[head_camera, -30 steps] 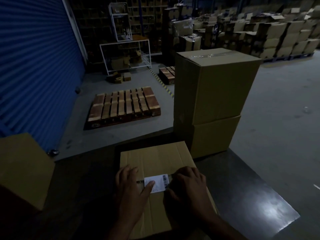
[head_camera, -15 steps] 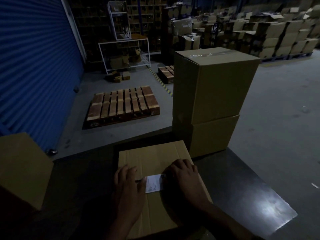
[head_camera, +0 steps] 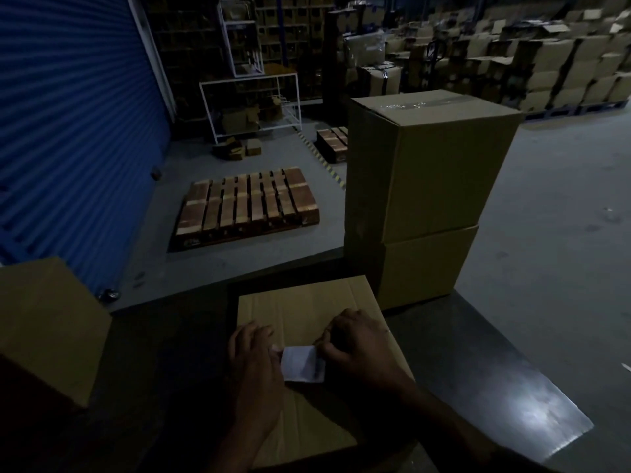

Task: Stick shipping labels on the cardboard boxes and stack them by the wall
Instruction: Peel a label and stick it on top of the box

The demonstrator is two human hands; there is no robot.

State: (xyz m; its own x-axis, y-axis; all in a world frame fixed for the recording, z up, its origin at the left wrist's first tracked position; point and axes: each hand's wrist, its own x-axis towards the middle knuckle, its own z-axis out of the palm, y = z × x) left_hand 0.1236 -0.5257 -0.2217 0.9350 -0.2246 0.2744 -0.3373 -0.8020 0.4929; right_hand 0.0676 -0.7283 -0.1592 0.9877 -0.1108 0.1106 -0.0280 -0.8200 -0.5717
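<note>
Shipping label (head_camera: pixel 302 364) on top of cardboard box (head_camera: pixel 300 305), box on dark counter (head_camera: pixel 505 380), near edge. Now blank and partly lifted, barcode no longer showing as it did a second ago. Left hand (head_camera: pixel 254 367) flat on box, fingertips at label's left edge, as before. Right hand (head_camera: pixel 358 349) now curled, pinching label's right edge instead of pressing flat. Two stacked boxes (head_camera: pixel 423 199) behind, unchanged.

A single head-worn wide-angle camera is looking forward and steeply down, sitting close over the table (head_camera: pixel 495 363), while its upper field is taking in the warehouse floor (head_camera: pixel 553 186) beyond.
</note>
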